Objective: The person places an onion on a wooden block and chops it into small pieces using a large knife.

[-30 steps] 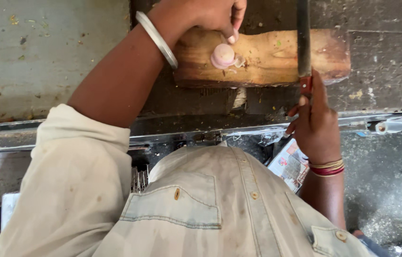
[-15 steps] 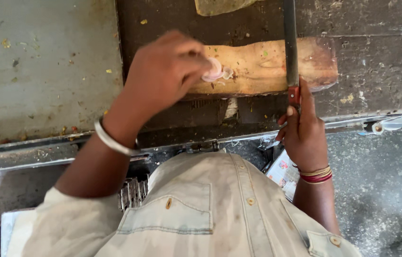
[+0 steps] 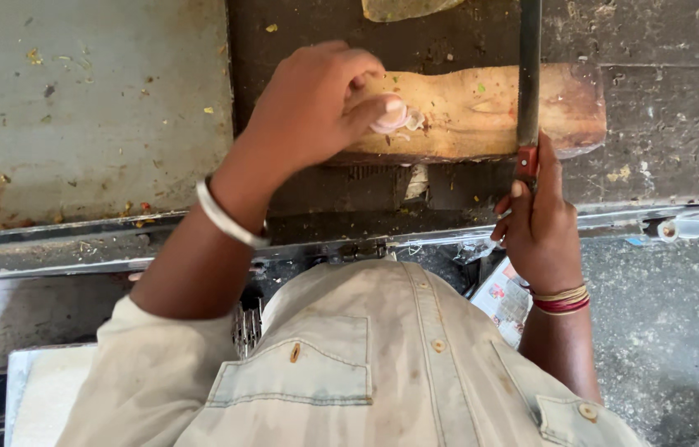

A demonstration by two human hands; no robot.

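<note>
My left hand (image 3: 312,108) rests on a worn wooden chopping block (image 3: 482,112) and pinches a small pale pink onion piece (image 3: 391,117) against it with the fingertips. My right hand (image 3: 538,219) grips the red handle of a long dark knife (image 3: 528,74), whose blade stands across the block to the right of the onion. A metal bangle circles my left wrist, and red and gold threads my right wrist. The block lies on a dark, stained counter (image 3: 664,108).
A grey metal counter (image 3: 85,108) with vegetable scraps lies to the left. A metal rail (image 3: 101,248) edges the counter front. Another wooden piece (image 3: 403,8) shows at the top. Printed paper (image 3: 505,300) lies below, beside my pale shirt.
My left arm has swung from reaching across the block to a bent position, the hand now curled over the onion. The knife and right hand have hardly moved.
</note>
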